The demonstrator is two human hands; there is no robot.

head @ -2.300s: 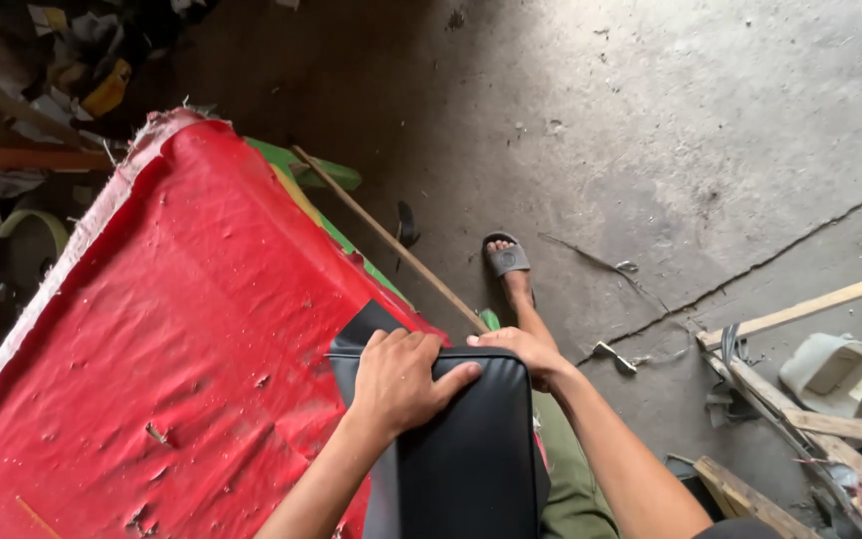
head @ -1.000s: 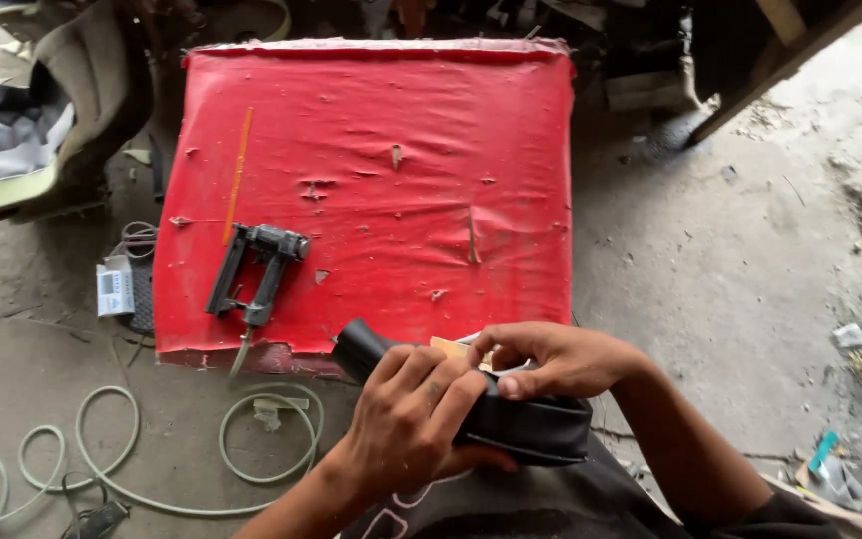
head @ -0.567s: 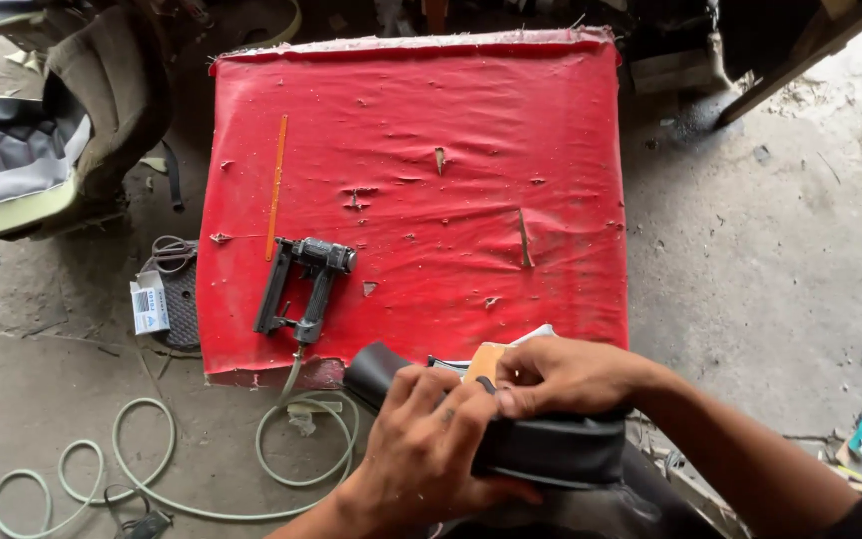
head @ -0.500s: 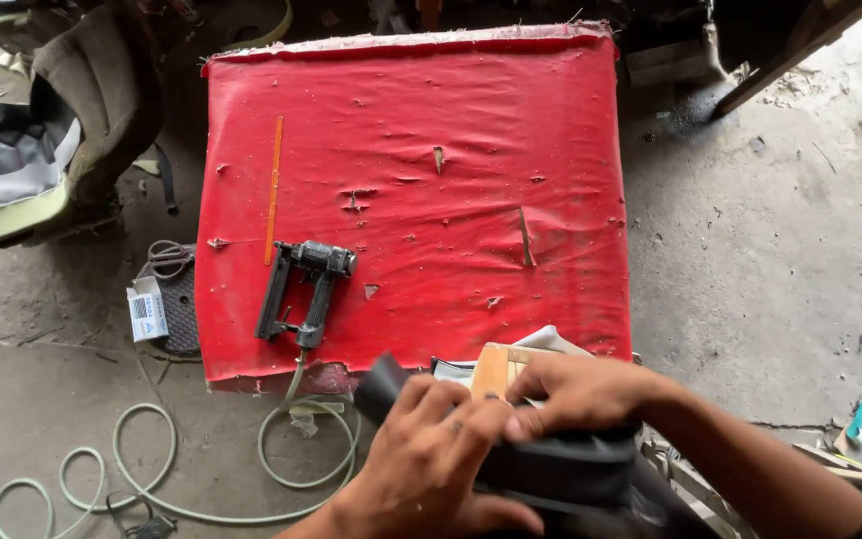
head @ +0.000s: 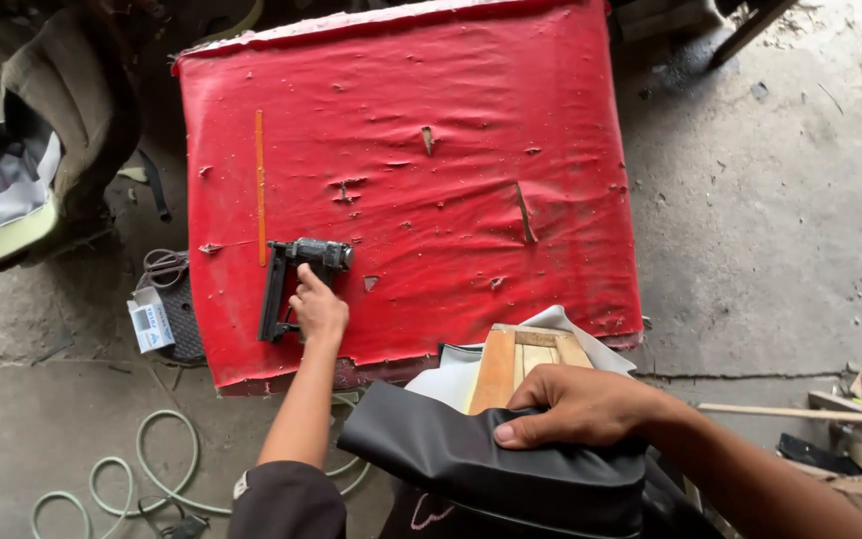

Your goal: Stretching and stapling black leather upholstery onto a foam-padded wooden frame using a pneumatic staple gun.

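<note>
Looking down, I see my left hand (head: 317,309) stretched forward onto the red padded board (head: 471,130), fingers curled around the handle of the dark staple gun (head: 296,284) that lies flat on the board's near left part. My right hand (head: 576,404) sits closer to me, fingers folded and thumb pressing down on the black upholstered piece (head: 491,464), which rests just below the board's near edge. Directly ahead of that hand, the piece's bare wooden frame (head: 521,359) and pale lining show. A coiled green hose (head: 152,469) lies on the concrete floor (head: 770,220), left of my left forearm.
</note>
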